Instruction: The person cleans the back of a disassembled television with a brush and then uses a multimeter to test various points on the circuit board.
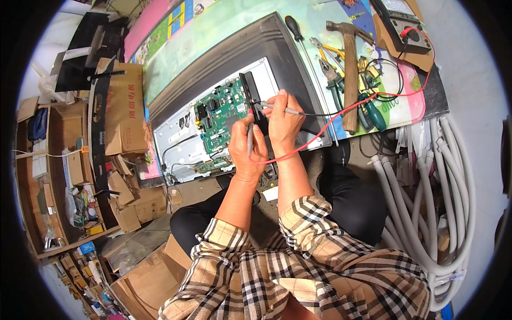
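My left hand is closed round the red-lead test probe, its tip pointing up at the right edge of a green circuit board. Beside it, my right hand pinches the black-lead test probe, which slants left toward the same edge. Whether either tip touches a contact is too small to tell. The board sits on the pale metal back of a dark flat-screen panel. From the probes, a red and a black lead run right toward an analog multimeter at the far right.
Right of the panel lie a long screwdriver, a hammer, yellow-handled pliers and green-handled tools. Grey hoses stand beside the table at right. Cardboard boxes and wooden shelves fill the left side.
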Motion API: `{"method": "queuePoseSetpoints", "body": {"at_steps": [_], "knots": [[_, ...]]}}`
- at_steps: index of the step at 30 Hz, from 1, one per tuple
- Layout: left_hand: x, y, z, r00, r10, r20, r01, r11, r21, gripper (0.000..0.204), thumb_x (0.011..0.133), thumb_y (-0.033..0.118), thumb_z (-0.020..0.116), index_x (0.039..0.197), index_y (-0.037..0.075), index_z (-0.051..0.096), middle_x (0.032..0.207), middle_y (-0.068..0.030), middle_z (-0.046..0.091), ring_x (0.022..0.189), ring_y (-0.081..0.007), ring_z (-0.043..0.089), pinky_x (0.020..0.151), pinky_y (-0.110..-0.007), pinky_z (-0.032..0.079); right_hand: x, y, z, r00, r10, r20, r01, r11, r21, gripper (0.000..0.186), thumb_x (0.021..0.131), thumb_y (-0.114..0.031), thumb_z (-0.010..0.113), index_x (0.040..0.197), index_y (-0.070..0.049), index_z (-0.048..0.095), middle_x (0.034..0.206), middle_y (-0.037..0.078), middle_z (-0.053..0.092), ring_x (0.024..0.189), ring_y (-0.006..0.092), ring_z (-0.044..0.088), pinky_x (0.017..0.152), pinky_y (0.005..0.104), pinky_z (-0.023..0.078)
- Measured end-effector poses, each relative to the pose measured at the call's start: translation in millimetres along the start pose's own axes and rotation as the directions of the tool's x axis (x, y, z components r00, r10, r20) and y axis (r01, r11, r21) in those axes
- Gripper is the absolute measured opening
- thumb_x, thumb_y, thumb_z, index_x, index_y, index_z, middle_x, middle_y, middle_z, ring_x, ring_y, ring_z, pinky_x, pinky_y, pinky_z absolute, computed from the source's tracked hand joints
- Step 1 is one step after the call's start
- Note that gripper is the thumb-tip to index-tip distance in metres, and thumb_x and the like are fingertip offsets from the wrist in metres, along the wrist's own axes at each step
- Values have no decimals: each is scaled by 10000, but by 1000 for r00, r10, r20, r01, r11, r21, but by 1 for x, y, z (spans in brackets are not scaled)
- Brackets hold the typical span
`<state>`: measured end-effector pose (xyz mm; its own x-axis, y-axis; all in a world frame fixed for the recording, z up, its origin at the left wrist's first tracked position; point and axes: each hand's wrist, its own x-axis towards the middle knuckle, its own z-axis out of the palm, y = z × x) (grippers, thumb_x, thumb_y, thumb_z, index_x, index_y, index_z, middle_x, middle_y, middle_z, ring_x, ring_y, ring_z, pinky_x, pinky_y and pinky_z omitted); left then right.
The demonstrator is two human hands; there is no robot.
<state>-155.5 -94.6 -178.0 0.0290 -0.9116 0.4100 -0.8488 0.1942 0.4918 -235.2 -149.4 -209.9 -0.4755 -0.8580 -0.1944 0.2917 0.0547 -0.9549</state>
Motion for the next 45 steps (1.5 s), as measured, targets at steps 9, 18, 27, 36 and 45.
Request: {"method": "queuePoseSetpoints", "body": {"at_steps": [9, 18, 27, 36, 45], "knots": [[4, -1, 14, 998, -33, 55, 32, 999, 21, 213, 927, 28, 604, 1139, 11, 590, 1020, -213, 665, 893, -396, 685, 742, -449, 551, 1, 4, 0, 998, -57, 9, 57, 998, -20, 434, 1043, -253, 472, 777, 54, 623, 680, 132, 665, 549, 211, 682, 520, 336, 516], [4, -7, 19, 999, 3, 52, -6, 998, 60, 248, 915, 15, 610, 1162, 32, 589, 1039, -204, 665, 908, -401, 680, 748, -461, 553, 1, 4, 0, 998, -59, 5, 59, 998, 3, 437, 1049, -249, 465, 771, 50, 619, 683, 127, 663, 553, 211, 676, 533, 341, 514], [4, -5, 16, 999, 0, 50, -3, 999, 52, 246, 916, 16, 609, 1160, 35, 589, 1040, -200, 667, 902, -398, 681, 744, -459, 552, -2, 5, 1, 998, -65, -7, 65, 998, -2, 427, 1053, -242, 465, 780, 48, 619, 705, 118, 660, 557, 200, 673, 534, 333, 508], [4, 6, 10, 999, 9, 39, -11, 999, 53, 223, 916, 22, 612, 1138, 16, 596, 1030, -196, 669, 897, -391, 685, 734, -442, 554, 1, 2, -1, 999, -27, 23, 26, 999, 30, 434, 1055, -253, 470, 799, 59, 631, 717, 128, 675, 569, 204, 691, 525, 323, 519], [9, 4, 11, 999, 45, 12, -46, 997, 62, 150, 962, 36, 595, 1108, 7, 596, 986, -201, 674, 851, -351, 682, 741, -411, 539, 1, 5, 1, 999, -37, 30, 36, 999, 27, 435, 1054, -250, 472, 792, 61, 628, 685, 120, 666, 572, 199, 691, 520, 319, 519]]}}
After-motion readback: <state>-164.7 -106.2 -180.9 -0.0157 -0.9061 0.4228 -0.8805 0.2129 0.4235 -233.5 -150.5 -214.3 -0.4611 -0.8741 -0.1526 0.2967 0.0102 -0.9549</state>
